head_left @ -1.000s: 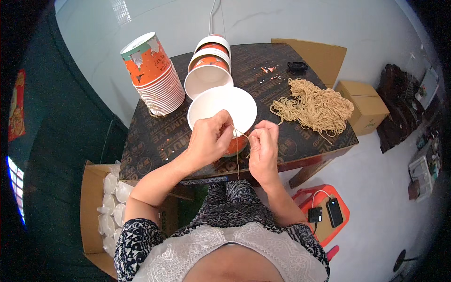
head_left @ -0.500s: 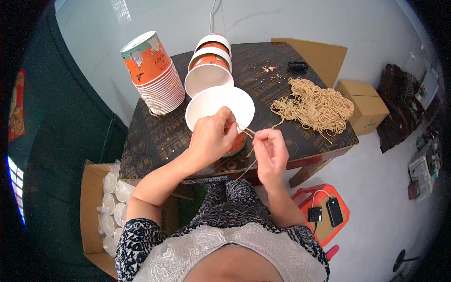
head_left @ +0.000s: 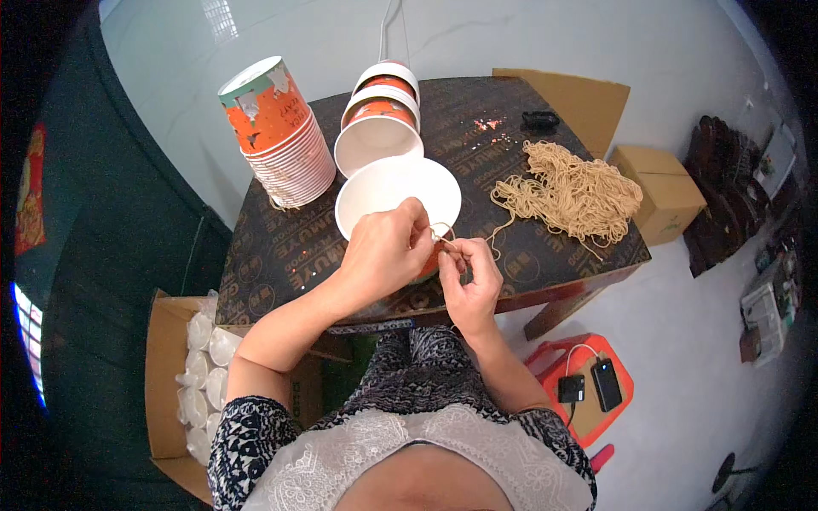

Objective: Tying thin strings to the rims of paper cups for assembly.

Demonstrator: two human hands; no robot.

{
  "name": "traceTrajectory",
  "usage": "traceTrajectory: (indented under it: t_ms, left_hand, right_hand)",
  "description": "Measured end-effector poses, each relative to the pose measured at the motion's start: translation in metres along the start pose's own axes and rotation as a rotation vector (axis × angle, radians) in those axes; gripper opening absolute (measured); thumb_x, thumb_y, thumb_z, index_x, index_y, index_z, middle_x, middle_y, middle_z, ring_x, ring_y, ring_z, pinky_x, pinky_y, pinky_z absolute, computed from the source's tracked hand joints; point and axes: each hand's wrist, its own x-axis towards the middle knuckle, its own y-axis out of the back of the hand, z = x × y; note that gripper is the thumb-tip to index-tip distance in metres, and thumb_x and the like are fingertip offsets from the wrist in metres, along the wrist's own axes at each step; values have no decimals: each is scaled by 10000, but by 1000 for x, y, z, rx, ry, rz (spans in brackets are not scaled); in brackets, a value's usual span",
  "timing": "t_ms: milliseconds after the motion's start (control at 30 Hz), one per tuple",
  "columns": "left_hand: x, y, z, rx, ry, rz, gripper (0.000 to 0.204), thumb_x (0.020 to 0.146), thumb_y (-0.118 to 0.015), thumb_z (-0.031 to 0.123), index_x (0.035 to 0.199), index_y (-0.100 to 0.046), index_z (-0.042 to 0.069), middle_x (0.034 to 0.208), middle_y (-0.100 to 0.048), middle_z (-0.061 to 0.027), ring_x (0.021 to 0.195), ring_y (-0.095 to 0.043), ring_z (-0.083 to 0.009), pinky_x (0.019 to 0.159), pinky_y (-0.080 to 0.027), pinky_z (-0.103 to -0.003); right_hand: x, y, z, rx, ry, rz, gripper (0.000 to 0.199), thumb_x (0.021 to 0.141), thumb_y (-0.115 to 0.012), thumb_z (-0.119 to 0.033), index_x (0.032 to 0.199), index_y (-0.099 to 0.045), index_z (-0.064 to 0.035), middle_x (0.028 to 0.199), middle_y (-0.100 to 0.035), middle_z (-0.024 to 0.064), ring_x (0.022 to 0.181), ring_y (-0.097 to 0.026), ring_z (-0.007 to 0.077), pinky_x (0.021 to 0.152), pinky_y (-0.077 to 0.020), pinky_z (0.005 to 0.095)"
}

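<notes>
My left hand (head_left: 383, 251) grips the near rim of a white-lined paper bowl (head_left: 388, 187) that lies tilted toward me on the dark table (head_left: 281, 247). My right hand (head_left: 471, 274) is close beside it, pinching a thin tan string (head_left: 443, 234) that runs to the bowl's rim. The two hands nearly touch at the fingertips. A loose heap of the same tan strings (head_left: 573, 189) lies on the table to the right, about a hand's length from my right hand.
More bowls (head_left: 380, 128) lie nested behind the held one. A tilted stack of orange paper bowls (head_left: 281, 136) stands at the table's left. Cardboard boxes (head_left: 660, 179) sit right of the table, a box of white lids (head_left: 200, 375) lower left, a red stool with phones (head_left: 592, 387) lower right.
My right hand drew out to the right with the string, then came back close against my left hand at the bowl's rim. The bowl has barely moved.
</notes>
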Motion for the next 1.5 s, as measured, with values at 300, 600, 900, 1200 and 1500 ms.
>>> traceTrajectory:
  t_ms: [300,600,900,1200,1500]
  left_hand:
    - [0,3,2,-46,-43,25,95,804,-644,73,813,-588,-3,645,-633,-177,621,-660,-366,577,-515,-430]
    - [-1,4,4,-31,-72,2,103,798,-649,74,802,-584,-6,675,-640,-185,639,-662,-361,582,-516,-428]
    - [-3,9,7,58,-151,-59,51,782,-641,24,805,-614,-14,697,-632,-161,587,-641,-303,549,-497,-381]
    - [-5,9,4,7,-236,-60,111,776,-672,86,816,-601,11,744,-610,-141,644,-630,-353,572,-499,-433]
    - [-5,6,1,-68,-211,-26,102,789,-666,76,829,-599,11,773,-634,-158,660,-639,-361,579,-500,-425]
  right_hand:
    - [8,-6,11,-77,112,125,98,852,-698,26,907,-624,-8,715,-611,78,545,-543,136,486,-414,280]
    - [9,-5,10,-120,112,89,101,860,-695,19,941,-637,1,697,-641,84,536,-577,123,505,-450,263]
    - [11,-6,11,-81,94,125,102,868,-689,23,947,-629,0,614,-566,27,495,-479,72,477,-392,228]
    - [20,-1,9,-140,151,73,77,875,-686,27,943,-651,38,710,-670,44,611,-595,43,538,-452,208]
    - [26,11,-7,-284,203,-60,121,810,-708,-26,925,-673,-40,798,-695,120,656,-676,280,568,-515,366]
